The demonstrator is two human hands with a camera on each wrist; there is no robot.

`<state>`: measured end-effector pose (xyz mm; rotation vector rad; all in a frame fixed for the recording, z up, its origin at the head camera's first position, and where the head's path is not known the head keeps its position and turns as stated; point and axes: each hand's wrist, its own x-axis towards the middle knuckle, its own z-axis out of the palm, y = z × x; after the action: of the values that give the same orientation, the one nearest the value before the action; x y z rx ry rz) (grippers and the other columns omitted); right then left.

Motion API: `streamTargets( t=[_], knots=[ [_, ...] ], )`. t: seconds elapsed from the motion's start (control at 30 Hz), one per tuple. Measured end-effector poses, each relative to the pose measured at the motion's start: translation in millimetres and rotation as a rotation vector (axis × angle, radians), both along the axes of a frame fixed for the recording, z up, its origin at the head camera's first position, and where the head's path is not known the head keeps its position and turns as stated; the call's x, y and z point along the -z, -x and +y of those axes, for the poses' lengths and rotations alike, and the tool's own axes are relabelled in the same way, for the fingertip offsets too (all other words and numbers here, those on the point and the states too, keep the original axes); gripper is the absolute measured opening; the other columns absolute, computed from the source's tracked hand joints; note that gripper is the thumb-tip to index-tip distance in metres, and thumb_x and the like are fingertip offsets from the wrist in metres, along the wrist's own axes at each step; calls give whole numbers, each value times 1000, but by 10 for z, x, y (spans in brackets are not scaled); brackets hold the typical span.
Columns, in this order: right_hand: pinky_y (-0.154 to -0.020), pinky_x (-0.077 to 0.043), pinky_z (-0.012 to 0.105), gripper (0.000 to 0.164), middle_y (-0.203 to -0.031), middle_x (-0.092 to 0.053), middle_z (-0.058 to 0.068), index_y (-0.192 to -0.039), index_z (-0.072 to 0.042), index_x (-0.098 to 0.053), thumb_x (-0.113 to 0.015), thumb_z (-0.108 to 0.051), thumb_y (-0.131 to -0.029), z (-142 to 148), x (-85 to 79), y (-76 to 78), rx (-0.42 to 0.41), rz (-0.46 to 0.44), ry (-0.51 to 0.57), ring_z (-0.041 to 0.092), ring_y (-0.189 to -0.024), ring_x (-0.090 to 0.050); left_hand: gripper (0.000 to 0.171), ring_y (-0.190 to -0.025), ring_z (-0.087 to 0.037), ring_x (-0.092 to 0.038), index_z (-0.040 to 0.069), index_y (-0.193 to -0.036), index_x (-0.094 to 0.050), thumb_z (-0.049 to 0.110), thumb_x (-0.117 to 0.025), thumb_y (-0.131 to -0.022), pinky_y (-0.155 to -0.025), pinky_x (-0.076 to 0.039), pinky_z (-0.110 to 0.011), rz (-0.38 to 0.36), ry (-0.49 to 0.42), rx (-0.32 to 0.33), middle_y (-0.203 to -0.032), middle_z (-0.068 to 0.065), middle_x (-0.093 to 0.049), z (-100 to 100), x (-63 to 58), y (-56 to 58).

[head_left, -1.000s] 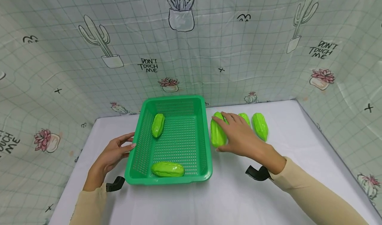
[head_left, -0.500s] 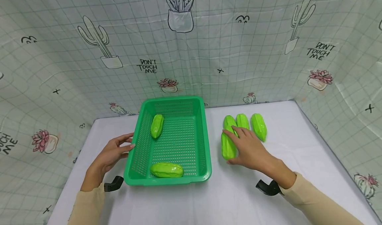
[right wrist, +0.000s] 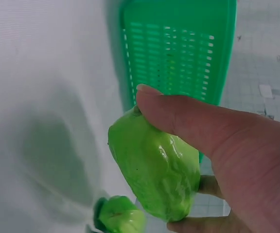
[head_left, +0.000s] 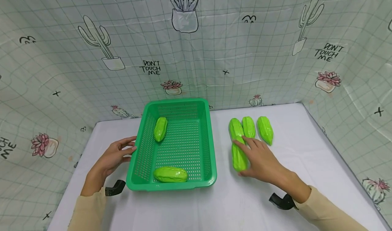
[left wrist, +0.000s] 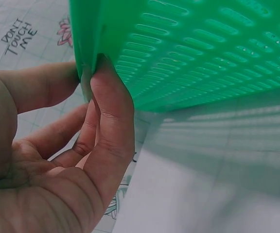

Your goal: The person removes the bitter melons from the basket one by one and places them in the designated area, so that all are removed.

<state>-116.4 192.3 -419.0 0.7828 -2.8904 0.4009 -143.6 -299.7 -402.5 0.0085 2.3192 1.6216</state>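
A ridged, glossy light-green gourd [head_left: 239, 159] is in my right hand [head_left: 263, 159], to the right of the green basket [head_left: 211, 149]. The right wrist view shows the thumb on one side of this gourd [right wrist: 154, 165] and the fingers on the other. My left hand [head_left: 111, 156] pinches the basket's left rim, thumb and fingers on either side of it in the left wrist view. Inside the basket lie two similar gourds, one upper left [head_left: 160, 129] and one along the near side [head_left: 170, 174]. Whether the held gourd touches the table is unclear.
Three more gourds lie on the white tabletop [head_left: 171, 210] at the back right: a left one [head_left: 235, 126], partly overlapped by the held gourd, a middle one [head_left: 248, 126] and a right one [head_left: 265, 130]. A patterned cloth [head_left: 196, 54] encloses the back and sides.
My right hand has moved the held gourd away from the basket's right side, to the right and nearer me, uncovering the gourds behind. The left hand stays at the rim.
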Motion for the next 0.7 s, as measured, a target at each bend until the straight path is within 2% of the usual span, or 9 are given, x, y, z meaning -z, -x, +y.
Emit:
streamTargets(
  t=[0.23,0.5,0.7],
  knots=[
    [-109,-43,67,99,-152,-50,29,-151,-7,-57,-102,-32,-66,55,97,-56,-19,-50,10,52,-132,-52,62,-93,-5,-64,-6,-163,-30,12,-57,-111,-82,-58,-27,-8,-4,-10,-136,-22,-49,9,-4,1],
    [-107,-45,65,102,-151,-51,28,-149,-7,-57,-103,-37,-64,118,192,-90,-55,-25,-10,49,-130,-54,63,-93,-6,-64,-6,-164,-28,12,-57,-111,-82,-58,-27,-16,-25,-11,-137,-21,-49,4,13,7],
    [-108,-44,66,104,-152,-50,29,-152,-7,-55,-102,-39,-66,156,254,-89,-66,-40,-12,49,-134,-52,63,-93,-5,-64,-5,-164,-27,11,-56,-111,-82,-58,-27,-19,-30,-16,-138,-22,-48,12,23,-4]
  ],
)
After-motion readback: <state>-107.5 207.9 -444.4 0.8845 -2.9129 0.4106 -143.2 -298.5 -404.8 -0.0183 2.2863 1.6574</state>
